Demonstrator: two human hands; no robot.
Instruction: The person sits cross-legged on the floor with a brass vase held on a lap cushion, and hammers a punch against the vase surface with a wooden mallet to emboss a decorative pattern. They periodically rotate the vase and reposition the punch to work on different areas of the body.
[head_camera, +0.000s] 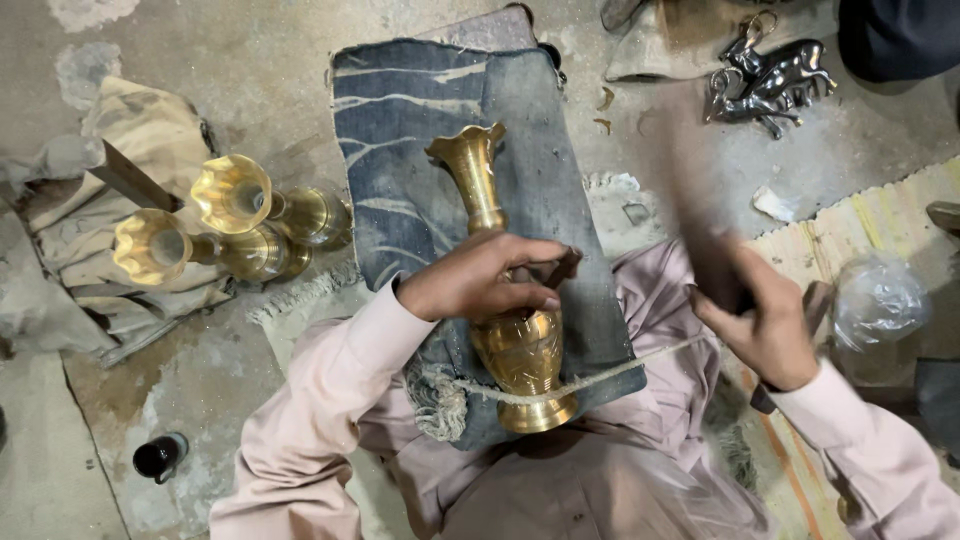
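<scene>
A brass vase (505, 300) lies on a blue denim cloth (420, 150) across my lap, its fluted mouth pointing away from me. A rope (600, 375) runs over its lower body. My left hand (480, 280) rests on the vase's middle and pinches a small dark tool (560, 268) against it. My right hand (760, 320) is raised at the right and grips a dark tool (690, 190) that is blurred by motion, so I cannot tell its exact shape.
Two more brass vases (235, 225) lie on crumpled beige cloth at the left. Silver animal figurines (770, 80) sit at the top right. A striped mat (880, 220), a clear plastic bag (880, 300) and a small dark bottle (160, 455) are on the concrete floor.
</scene>
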